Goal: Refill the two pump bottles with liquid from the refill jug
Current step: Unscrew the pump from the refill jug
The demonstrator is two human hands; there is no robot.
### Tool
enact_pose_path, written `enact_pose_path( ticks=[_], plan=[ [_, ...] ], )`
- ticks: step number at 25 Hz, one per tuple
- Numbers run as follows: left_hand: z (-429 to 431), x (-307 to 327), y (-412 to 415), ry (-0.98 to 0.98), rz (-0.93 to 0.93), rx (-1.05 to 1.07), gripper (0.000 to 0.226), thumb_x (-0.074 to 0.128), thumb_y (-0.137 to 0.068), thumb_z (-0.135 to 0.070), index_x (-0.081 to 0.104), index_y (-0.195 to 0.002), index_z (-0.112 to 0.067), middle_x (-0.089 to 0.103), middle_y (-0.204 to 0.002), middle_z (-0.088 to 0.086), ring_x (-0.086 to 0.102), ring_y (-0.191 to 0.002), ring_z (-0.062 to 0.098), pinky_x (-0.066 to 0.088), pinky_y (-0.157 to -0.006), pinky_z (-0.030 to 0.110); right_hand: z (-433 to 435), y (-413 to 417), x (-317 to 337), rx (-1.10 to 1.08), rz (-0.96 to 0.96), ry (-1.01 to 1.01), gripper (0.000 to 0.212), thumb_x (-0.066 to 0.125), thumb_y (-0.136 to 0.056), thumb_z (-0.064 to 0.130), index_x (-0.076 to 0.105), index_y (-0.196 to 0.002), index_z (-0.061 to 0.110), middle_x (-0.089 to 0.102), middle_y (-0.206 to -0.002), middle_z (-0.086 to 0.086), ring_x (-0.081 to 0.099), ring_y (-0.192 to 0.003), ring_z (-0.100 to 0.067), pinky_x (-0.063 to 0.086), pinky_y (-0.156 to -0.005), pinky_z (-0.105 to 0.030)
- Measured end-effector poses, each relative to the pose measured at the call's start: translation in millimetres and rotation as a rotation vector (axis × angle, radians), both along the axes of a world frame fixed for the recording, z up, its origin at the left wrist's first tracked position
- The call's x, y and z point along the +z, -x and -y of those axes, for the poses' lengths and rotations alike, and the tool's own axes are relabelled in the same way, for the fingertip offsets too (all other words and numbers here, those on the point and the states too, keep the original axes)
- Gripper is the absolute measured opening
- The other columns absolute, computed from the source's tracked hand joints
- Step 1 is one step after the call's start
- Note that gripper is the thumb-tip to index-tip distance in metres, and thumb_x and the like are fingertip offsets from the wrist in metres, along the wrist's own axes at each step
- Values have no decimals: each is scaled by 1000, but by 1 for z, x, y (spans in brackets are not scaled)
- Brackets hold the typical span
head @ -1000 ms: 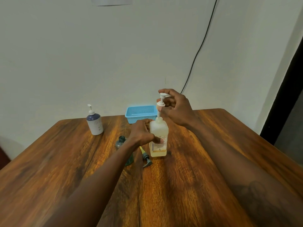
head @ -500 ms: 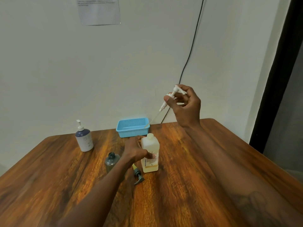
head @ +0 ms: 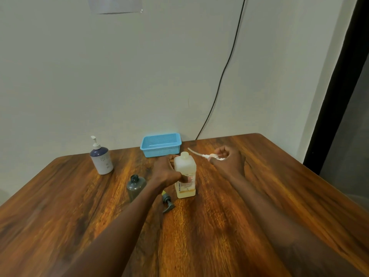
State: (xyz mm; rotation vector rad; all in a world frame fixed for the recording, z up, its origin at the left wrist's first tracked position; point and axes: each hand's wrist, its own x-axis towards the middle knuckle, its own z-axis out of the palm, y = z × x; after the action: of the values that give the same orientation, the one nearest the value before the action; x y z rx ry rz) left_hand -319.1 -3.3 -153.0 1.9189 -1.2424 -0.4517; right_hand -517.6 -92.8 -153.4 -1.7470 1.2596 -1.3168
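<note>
Seen from my remote station, the wooden table runs left to right around one landmark: the clear square bottle standing upright at centre, open at the neck, a thin layer of yellowish liquid at its base. Far to its left, toward the wall, stands a white-and-navy pump bottle with its pump fitted. Nearer the square bottle's left, just behind the left forearm, a dark grey bottle stands upright and uncapped. Its grey pump head — I take it for that bottle's — lies on the wood just in front of the square bottle's lower left corner. The left hand wraps the square bottle from the left, fingers curled round the far side and thumb pressed on the label. Behind the bottle, against the wall, sits a blue plastic basket. To the bottle's right, the right hand hangs low over the table, fingers curled and pinching a white pump head, whose dip tube points back toward the basket. A black cable runs down the wall behind.
</note>
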Motion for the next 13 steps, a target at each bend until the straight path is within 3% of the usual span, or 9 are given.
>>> enact_pose_path(
  ticks=[4,7,10,13],
  plan=[
    [-1,-1,-5,-30,10,-19,85,101,-51,-24,56,-124,-20,67,-122,0,66,-114,21,60,-89,39,-3,-2,-37,-2,-93,-71,22,85,-79,26,69,-93,21,69,-87,5,66,-75,-8,48,-54,-15],
    [-3,-2,-8,-32,22,-40,88,100,-53,-24,53,-127,-20,67,-125,1,66,-115,21,60,-88,37,-2,-4,-54,-48,-198,-106,20,84,-77,37,67,-82,28,67,-78,11,66,-74,-10,60,-67,-31],
    [-5,-3,-6,-26,66,-67,87,99,-58,-25,52,-131,-19,66,-129,2,66,-118,22,58,-86,33,-1,-2,-67,-95,-380,-108,24,79,-76,51,67,-76,30,66,-73,17,63,-76,-6,45,-87,-35],
    [-8,-2,-6,-9,101,-84,91,98,-60,-26,49,-136,-19,63,-135,3,63,-123,23,54,-85,28,-4,0,-73,-98,-480,-158,25,76,-76,55,69,-77,32,67,-74,18,62,-82,-6,38,-89,-36]
  ],
)
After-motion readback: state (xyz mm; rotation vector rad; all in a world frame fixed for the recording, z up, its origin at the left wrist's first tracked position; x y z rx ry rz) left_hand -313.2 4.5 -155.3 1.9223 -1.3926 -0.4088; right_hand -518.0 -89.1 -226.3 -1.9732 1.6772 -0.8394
